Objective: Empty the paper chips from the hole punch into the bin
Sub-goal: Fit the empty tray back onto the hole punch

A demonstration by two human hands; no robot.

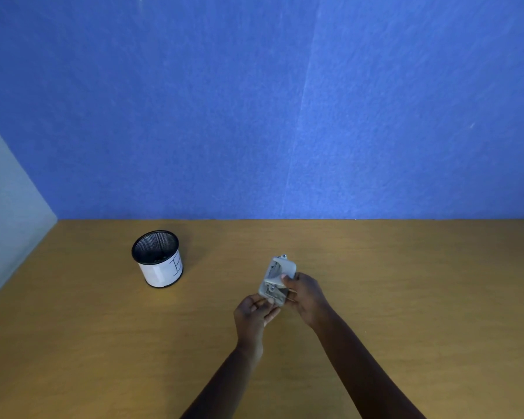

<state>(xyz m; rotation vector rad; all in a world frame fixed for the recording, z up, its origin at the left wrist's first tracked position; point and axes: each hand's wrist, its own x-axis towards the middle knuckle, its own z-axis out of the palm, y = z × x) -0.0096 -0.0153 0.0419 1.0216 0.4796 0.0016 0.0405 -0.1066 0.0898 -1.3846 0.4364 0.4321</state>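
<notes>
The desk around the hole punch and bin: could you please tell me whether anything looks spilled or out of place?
Nothing stands out. The mesh bin stands upright on the wooden desk, apart from the grey hole punch, which the left hand and right hand hold together. No paper chips show on the desk.

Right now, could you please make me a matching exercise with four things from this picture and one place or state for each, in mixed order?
Things:
1. hole punch
2. bin
3. left hand
4. right hand

Places or states:
A. stands alone on the desk, to the left
B. grips the near end of the punch
C. held in both hands, above the desk
D. grips the punch from its right side

Pairs: 1-C, 2-A, 3-B, 4-D
</notes>
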